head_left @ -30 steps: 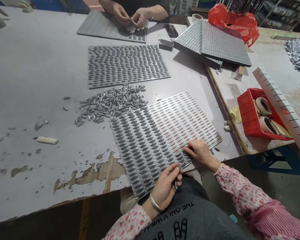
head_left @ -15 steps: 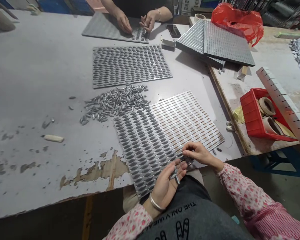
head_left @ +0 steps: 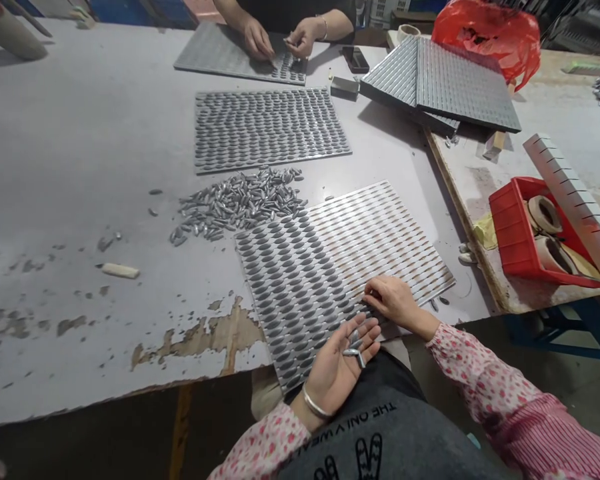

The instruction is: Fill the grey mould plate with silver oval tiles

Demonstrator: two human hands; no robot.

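My left hand [head_left: 333, 367] is palm up with fingers curled, cupping a few small grey oval pieces [head_left: 355, 353]. Just beyond it, my right hand [head_left: 390, 301] pinches its thumb and fingers together low over the near board; whatever is between the fingertips is hidden. That grooved board [head_left: 380, 233] lies angled at the table edge. Dark grey ovals [head_left: 285, 267] sit in rows across its left part, while pale slots show on its right part. Behind its left corner lies a loose heap of the same oval pieces [head_left: 240, 203].
A filled board [head_left: 273, 130] lies beyond the heap. Across the table, another person's hands [head_left: 280, 40] work over a board. Stacked boards [head_left: 460, 83], a phone [head_left: 355, 59] and a red bin [head_left: 517, 233] with tape rolls are to the right. A pencil stub [head_left: 120, 270] lies left.
My right hand has drawn away from my left fingertips and turned downward onto the board. My left palm shows more openly with its pieces. The whole view has shifted slightly.
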